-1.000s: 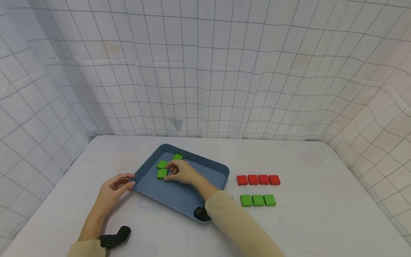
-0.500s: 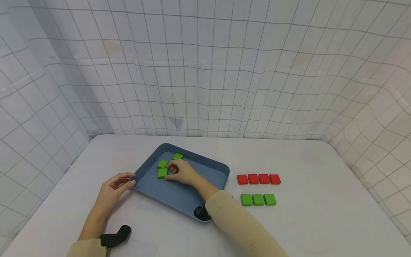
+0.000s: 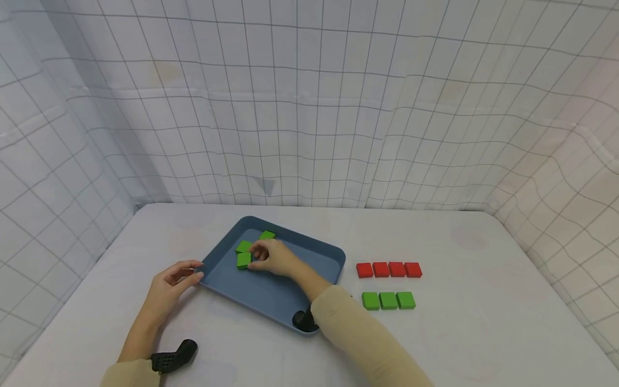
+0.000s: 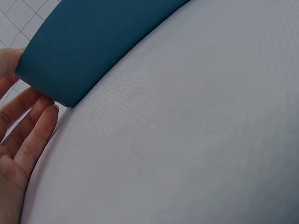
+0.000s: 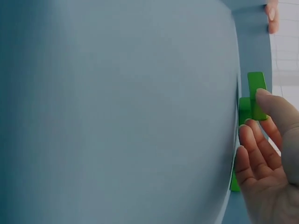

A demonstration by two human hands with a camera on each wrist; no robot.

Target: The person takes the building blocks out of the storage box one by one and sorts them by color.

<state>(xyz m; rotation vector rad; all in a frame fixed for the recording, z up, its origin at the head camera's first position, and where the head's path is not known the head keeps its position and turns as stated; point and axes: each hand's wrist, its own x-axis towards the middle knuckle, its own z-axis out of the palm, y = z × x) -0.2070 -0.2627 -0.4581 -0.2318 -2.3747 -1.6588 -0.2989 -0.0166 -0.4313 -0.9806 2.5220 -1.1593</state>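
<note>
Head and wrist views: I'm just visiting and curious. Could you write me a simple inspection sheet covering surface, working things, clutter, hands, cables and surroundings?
Surface: white table.
Job's things: blue tray, set at an angle, with at least three green blocks inside, one partly behind a hand; to its right, a row of four red blocks and, nearer the person, a row of three green blocks.
Clutter: nothing seen.
Left hand: holds the tray's left corner; black device at the wrist.
Right hand: pinches the nearest green block in the tray.
Cables: nothing seen.
Surroundings: pale cloth with a dark grid, behind and on both sides.
</note>
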